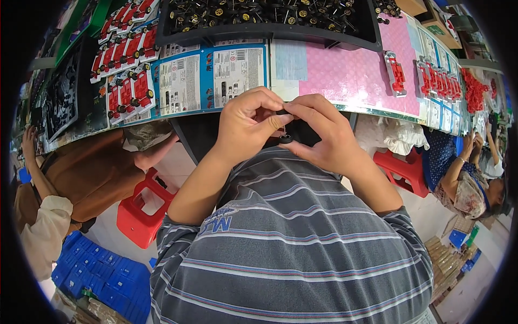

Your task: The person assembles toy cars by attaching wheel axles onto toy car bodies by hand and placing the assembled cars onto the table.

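Close to my chest, just below the table edge, both hands meet around a small toy-car wheel axle, a thin metal rod with a black wheel (286, 139) at its lower end. My left hand (244, 125) is closed, thumb and fingertips pinched at the rod's upper end, where a dark piece shows partly. My right hand (328, 131) grips the axle lengthwise: its index finger is at the top and its thumb presses by the lower wheel. Fingers hide part of the upper end. Beyond them stands a black tray (270, 33) heaped with black-and-gold wheel axles (245, 16).
Red-and-white toy car chassis (129, 92) with wheels lie in rows at left. One separate chassis (396, 74) and several more (438, 81) lie at right. Printed card sheets (232, 75) cover the table. Red stools (141, 210) flank me; other people work on both sides.
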{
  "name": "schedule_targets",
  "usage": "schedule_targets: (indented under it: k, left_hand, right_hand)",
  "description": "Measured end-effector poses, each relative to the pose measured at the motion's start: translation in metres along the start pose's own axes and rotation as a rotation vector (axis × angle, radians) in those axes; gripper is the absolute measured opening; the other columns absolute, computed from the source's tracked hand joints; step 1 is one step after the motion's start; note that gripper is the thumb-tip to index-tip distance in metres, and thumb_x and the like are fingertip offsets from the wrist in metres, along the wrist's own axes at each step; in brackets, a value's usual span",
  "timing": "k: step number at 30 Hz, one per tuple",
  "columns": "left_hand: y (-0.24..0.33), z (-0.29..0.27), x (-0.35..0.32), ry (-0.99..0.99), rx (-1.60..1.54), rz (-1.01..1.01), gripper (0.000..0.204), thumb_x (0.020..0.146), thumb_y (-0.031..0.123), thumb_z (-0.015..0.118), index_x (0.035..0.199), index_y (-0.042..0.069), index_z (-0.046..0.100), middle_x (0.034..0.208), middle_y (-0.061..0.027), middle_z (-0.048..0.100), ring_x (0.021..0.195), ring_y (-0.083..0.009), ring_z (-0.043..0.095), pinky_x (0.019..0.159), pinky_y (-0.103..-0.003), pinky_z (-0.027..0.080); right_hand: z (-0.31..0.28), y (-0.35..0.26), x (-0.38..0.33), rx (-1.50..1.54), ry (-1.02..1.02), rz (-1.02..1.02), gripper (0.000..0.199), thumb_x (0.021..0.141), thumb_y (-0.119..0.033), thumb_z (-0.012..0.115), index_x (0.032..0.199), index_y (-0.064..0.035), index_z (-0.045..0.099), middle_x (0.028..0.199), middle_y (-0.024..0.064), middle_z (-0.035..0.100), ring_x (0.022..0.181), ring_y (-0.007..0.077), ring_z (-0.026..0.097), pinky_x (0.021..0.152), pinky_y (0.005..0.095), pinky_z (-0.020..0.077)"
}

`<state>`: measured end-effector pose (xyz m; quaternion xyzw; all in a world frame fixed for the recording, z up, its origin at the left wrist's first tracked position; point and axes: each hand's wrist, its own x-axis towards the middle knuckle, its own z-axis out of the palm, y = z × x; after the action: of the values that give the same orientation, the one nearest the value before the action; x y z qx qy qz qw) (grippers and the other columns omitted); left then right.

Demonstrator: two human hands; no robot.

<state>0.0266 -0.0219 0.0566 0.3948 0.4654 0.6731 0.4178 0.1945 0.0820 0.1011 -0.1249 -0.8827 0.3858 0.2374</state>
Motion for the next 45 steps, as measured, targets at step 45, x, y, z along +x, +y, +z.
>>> schedule_targets:
  k: [45]
  left_hand:
    - [-0.055,0.024,0.032,-0.095,0.148,-0.421,0.035,0.101,0.017,0.063,0.131,0.0,0.056,0.11,-0.0078,0.068,0.078,-0.0068,0.06,0.066,-0.021,0.048]
  right_hand:
    - [-0.123,0.155,-0.088,-0.487,0.599,0.81,0.051,0.069,-0.026,0.086,0.106,0.005,0.069,0.096,0.0171,0.071,0.086,0.0277,0.068,0.082,0.0363,0.054]
